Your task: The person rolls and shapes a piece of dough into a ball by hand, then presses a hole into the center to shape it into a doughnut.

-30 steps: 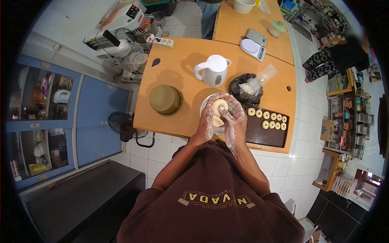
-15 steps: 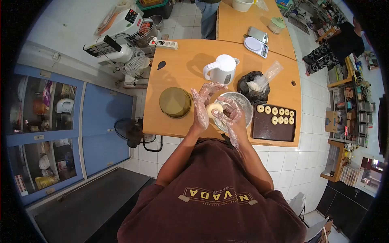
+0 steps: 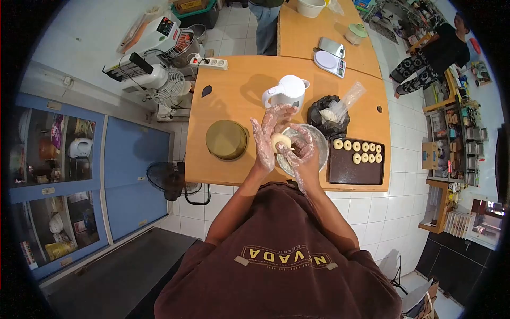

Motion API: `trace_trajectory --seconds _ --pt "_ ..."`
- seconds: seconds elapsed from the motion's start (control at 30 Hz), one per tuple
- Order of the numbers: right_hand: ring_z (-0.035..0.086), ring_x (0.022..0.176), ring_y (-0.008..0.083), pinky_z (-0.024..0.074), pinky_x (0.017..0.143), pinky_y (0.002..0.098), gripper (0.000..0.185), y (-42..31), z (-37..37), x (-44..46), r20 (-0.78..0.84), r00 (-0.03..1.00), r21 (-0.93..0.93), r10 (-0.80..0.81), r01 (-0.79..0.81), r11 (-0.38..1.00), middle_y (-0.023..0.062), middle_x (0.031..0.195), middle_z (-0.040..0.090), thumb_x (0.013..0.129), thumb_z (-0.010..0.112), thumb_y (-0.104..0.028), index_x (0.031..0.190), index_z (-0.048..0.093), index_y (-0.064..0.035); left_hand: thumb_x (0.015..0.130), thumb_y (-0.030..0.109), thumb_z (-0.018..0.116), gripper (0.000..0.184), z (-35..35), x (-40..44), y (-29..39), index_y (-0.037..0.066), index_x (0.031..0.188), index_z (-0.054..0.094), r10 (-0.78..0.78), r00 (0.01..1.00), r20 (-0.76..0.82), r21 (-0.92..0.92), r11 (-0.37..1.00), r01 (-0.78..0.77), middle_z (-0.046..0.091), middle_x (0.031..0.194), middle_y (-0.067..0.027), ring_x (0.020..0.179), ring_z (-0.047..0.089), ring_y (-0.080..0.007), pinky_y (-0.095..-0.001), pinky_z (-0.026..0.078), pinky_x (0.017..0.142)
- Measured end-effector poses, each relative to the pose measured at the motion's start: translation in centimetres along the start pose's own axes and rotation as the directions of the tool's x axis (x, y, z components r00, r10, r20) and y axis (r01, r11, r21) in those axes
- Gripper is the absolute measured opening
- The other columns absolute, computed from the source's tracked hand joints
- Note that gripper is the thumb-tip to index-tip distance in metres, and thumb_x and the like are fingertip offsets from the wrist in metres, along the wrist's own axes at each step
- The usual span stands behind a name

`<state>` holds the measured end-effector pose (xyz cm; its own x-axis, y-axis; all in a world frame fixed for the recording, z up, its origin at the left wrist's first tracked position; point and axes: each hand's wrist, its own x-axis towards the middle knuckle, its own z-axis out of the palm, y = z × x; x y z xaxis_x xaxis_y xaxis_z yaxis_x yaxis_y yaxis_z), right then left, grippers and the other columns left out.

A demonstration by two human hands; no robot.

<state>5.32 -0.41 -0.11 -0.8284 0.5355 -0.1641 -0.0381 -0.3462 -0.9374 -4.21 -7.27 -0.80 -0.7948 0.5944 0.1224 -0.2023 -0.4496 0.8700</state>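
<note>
A pale, round piece of dough (image 3: 279, 139) sits between my hands above the metal bowl. My left hand (image 3: 264, 141), in a clear floured plastic glove, is open, fingers stretched out, its palm against the dough. My gloved right hand (image 3: 302, 154) has its fingertips pressed together on the dough's right side; they partly hide it. Beneath my hands, the metal bowl (image 3: 322, 142) shows white flour inside. To the right, a dark baking tray (image 3: 350, 175) carries two rows of ring-shaped dough pieces (image 3: 356, 158).
A white electric kettle (image 3: 287, 91) stands behind my hands, beside a black plastic bag (image 3: 325, 118). A round olive-coloured container (image 3: 227, 140) is at left. Kitchen scales (image 3: 329, 61) lie farther back. One person (image 3: 438, 56) stands at right; another person's legs (image 3: 265, 29) show behind the table.
The view has shifted slightly. My hands stay around the dough over the bowl, with only small finger movement. The person at right has come more into view.
</note>
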Motion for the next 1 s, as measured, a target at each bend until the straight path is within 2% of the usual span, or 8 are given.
trace_trajectory --seconds 0.23,0.33,0.37,0.43,0.57,0.7,0.9,1.0 --pt "0.068 0.095 0.0126 0.0532 0.08 0.0256 0.062 -0.8 -1.3 0.5 0.18 0.982 -0.231 0.064 -0.021 0.973 0.01 0.105 0.072 0.087 0.084 -0.007 0.14 0.052 -0.0033 0.099 0.082 0.005 0.099 -1.8 1.2 0.3 0.005 0.142 0.051 -0.037 0.995 0.089 0.02 0.999 0.035 0.059 0.141 -0.0165 0.134 0.051 -0.0296 -0.0475 0.032 0.119" --pt "0.068 0.097 0.0131 0.0542 0.083 0.0265 0.057 -2.8 -0.8 0.9 0.145 0.986 -0.178 0.083 -0.057 0.982 0.0098 0.106 0.072 0.089 0.082 -0.005 0.138 0.053 -0.0034 0.099 0.081 0.005 0.1 -1.1 0.8 0.5 0.004 0.144 0.049 -0.077 0.996 0.037 -0.078 0.994 0.079 0.058 0.141 -0.0164 0.133 0.051 -0.0296 -0.047 0.034 0.119" --pt "0.068 0.098 0.0134 0.0545 0.085 0.0268 0.056 -2.6 -0.6 1.1 0.074 0.996 -0.106 0.056 -0.048 0.993 0.0097 0.107 0.072 0.09 0.081 -0.004 0.138 0.053 -0.0033 0.099 0.081 0.005 0.1 -0.6 0.5 0.5 0.004 0.144 0.049 -0.089 0.996 0.009 -0.124 0.988 0.089 0.058 0.141 -0.0163 0.132 0.051 -0.0297 -0.0468 0.034 0.119" --pt "0.068 0.099 0.0139 0.0551 0.087 0.0276 0.053 -1.7 0.0 1.5 -0.072 0.997 0.038 0.015 -0.012 0.999 0.0096 0.109 0.071 0.091 0.079 -0.002 0.137 0.054 -0.003 0.1 0.08 0.006 0.097 0.1 -0.1 -0.4 0.004 0.146 0.047 -0.042 0.999 -0.024 -0.185 0.982 0.037 0.055 0.144 -0.015 0.136 0.049 -0.0287 -0.0444 0.033 0.12" --pt "0.067 0.105 0.0143 0.0554 0.088 0.0273 0.05 0.1 0.7 0.9 -0.103 0.995 0.054 -0.013 0.019 0.998 0.0088 0.119 0.068 0.092 0.077 0.0 0.137 0.054 -0.002 0.101 0.079 0.008 0.093 0.9 -0.4 -0.7 0.007 0.147 0.045 0.046 0.993 -0.111 -0.187 0.98 -0.067 0.052 0.147 -0.0136 0.137 0.048 -0.0278 -0.0456 0.032 0.121" --pt "0.066 0.102 0.0116 0.0532 0.081 0.0245 0.052 0.6 0.8 -0.1 -0.022 1.0 0.018 0.001 -0.001 1.0 0.007 0.118 0.067 0.091 0.078 -0.001 0.137 0.054 -0.0028 0.101 0.079 0.011 0.094 0.6 0.6 0.4 0.006 0.148 0.046 0.093 0.966 -0.242 -0.117 0.985 -0.124 0.054 0.145 -0.0149 0.136 0.048 -0.0283 -0.0487 0.034 0.12" --pt "0.065 0.099 0.0087 0.0511 0.077 0.0228 0.052 -0.2 -0.2 0.1 0.091 0.994 -0.171 -0.067 0.082 0.982 0.0051 0.114 0.067 0.089 0.081 -0.003 0.135 0.057 -0.0038 0.103 0.077 0.017 0.088 -0.6 1.4 0.8 0.006 0.145 0.048 0.066 0.972 -0.225 -0.145 0.984 -0.101 0.056 0.142 -0.0147 0.134 0.049 -0.0283 -0.0478 0.036 0.119" --pt "0.065 0.1 0.0096 0.0533 0.08 0.0248 0.049 -1.2 -0.5 0.4 0.137 0.99 -0.21 -0.018 0.046 0.977 0.0038 0.108 0.067 0.088 0.08 0.002 0.133 0.06 -0.003 0.104 0.075 0.018 0.086 -1.0 1.5 0.8 0.005 0.144 0.049 0.026 0.98 -0.198 -0.187 0.98 -0.064 0.057 0.141 -0.0153 0.133 0.05 -0.0285 -0.0476 0.038 0.117"
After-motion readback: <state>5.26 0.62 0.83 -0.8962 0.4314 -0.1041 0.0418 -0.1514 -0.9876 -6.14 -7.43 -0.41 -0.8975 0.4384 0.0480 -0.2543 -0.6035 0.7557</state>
